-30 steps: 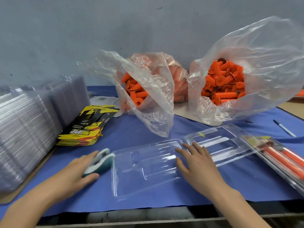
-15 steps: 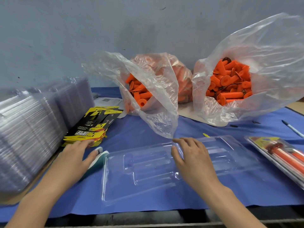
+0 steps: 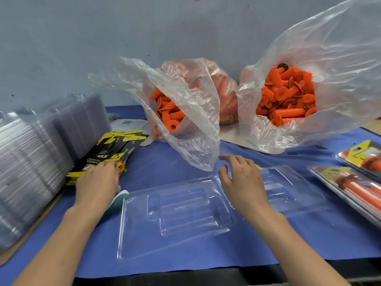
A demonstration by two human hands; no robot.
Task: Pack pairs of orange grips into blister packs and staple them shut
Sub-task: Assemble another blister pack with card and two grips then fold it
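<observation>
An empty clear blister pack point(image 3: 177, 215) lies opened flat on the blue cloth in front of me. My left hand point(image 3: 97, 182) rests with its fingertips on the stack of black-and-yellow cards point(image 3: 109, 153) at the left. My right hand point(image 3: 241, 180) hovers over the pack's hinge with relaxed fingers, holding nothing, just under the flap of the left plastic bag point(image 3: 185, 112). Loose orange grips point(image 3: 169, 114) fill that bag, and more orange grips point(image 3: 286, 100) fill the right bag point(image 3: 334, 75). The teal stapler point(image 3: 119, 200) lies half hidden under my left hand.
Tall stacks of empty clear blister packs point(image 3: 31, 162) stand at the left edge. Packed blister packs point(image 3: 354, 182) with orange grips lie at the right. A white paper sheet point(image 3: 132, 122) sits behind the cards. The table's front edge runs just below the open pack.
My left hand has left the stapler and moved up onto the card stack. My right hand has lifted off the blister pack and now hovers above it.
</observation>
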